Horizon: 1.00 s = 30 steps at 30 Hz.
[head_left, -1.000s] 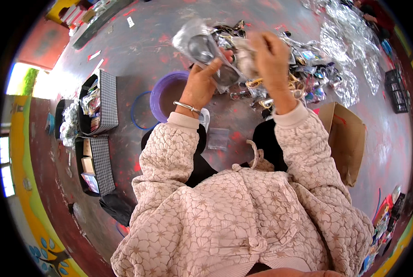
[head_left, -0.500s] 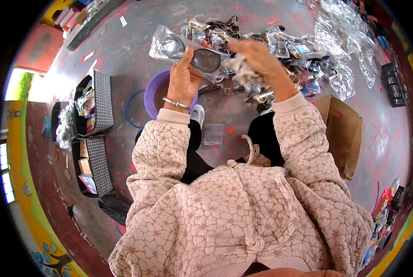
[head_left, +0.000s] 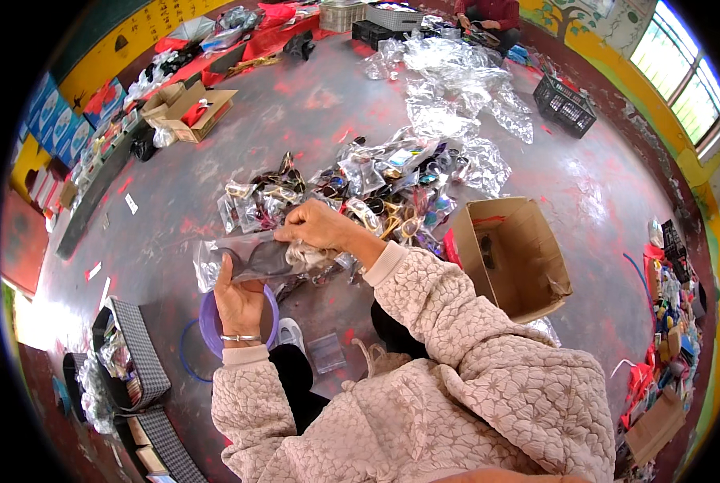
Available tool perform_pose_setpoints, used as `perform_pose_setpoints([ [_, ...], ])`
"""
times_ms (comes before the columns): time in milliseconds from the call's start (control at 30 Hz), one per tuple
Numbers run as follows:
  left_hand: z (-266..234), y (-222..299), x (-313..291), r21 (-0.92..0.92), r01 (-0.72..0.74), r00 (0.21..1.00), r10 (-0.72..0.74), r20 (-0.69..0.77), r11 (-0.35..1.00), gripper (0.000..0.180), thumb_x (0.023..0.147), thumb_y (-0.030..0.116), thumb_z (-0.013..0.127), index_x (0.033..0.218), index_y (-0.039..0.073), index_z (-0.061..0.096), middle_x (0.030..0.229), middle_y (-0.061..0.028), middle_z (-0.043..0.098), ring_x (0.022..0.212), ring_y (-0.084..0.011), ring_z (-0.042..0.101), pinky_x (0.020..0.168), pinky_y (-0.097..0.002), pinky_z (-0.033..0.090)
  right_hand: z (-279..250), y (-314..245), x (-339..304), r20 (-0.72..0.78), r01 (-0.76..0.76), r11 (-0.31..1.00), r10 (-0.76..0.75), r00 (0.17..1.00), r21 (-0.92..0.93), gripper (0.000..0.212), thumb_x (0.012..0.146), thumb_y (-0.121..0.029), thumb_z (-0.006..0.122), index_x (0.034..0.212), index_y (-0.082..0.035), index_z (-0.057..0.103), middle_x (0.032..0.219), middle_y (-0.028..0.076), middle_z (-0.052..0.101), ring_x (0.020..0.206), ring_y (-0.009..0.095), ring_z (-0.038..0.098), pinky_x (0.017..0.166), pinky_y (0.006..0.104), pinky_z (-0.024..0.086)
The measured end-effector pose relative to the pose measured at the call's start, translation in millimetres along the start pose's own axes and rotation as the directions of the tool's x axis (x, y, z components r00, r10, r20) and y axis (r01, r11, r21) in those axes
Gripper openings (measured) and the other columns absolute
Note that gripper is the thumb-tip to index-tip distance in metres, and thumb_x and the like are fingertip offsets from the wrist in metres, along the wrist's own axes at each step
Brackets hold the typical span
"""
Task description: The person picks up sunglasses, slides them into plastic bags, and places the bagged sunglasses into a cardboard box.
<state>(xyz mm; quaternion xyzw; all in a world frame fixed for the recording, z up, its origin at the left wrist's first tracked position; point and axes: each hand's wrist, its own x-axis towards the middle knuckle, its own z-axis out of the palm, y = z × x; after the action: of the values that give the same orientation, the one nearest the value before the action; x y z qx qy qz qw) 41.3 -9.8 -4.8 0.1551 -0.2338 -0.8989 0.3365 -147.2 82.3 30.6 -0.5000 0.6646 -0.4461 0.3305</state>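
Clearly, in the head view, the bagged sunglasses stretch left to right just beyond the bucket; the left hand clamps their left part, the right hand, fingers bunched around a cloth, meets their right end.

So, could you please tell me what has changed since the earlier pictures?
The right hand moved left with its pale cloth, over the clear bag's right end; the view swung up and right. The left hand still holds the bag; nothing was let go.
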Motion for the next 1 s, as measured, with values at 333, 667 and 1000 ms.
perform_pose_setpoints([
  [333,0,-20,3,0.005,0.131,0.99,-0.131,0.045,0.991,0.043,0.089,0.044,0.047,0.107,0.006,0.053,0.102,-0.0068,0.059,0.095,-0.0217,0.056,0.083,-0.0364,0.045,75,-14,-9,-0.351,0.477,0.713,-0.682,0.642,-0.514,0.015,0.075,-0.02,0.061,0.074,-0.007,0.054,0.072,0.007,0.051,0.064,0.022,0.055,0.047,0.0334,0.043],
  [667,-7,33,-6,0.058,-0.303,0.947,0.307,-0.098,0.951,0.046,0.091,0.043,0.041,0.109,0.002,0.05,0.107,-0.013,0.059,0.096,-0.0249,0.058,0.082,-0.0377,0.05,26,14,3,-0.403,0.037,0.888,-0.246,0.881,-0.459,0.029,0.08,-0.037,0.059,0.082,-0.008,0.058,0.077,0.008,0.056,0.06,0.018,0.056,0.048,0.0275,0.045],
  [1000,1,21,-3,0.134,-0.039,0.999,0.037,0.019,0.99,0.042,0.089,0.042,0.046,0.111,0.007,0.051,0.106,-0.008,0.059,0.094,-0.0229,0.058,0.083,-0.037,0.045,38,19,11,0.177,-0.268,0.77,0.202,0.963,0.579,0.021,0.083,-0.023,0.062,0.08,-0.002,0.063,0.073,-0.002,0.059,0.062,0.003,0.05,0.056,0.0195,0.039],
])
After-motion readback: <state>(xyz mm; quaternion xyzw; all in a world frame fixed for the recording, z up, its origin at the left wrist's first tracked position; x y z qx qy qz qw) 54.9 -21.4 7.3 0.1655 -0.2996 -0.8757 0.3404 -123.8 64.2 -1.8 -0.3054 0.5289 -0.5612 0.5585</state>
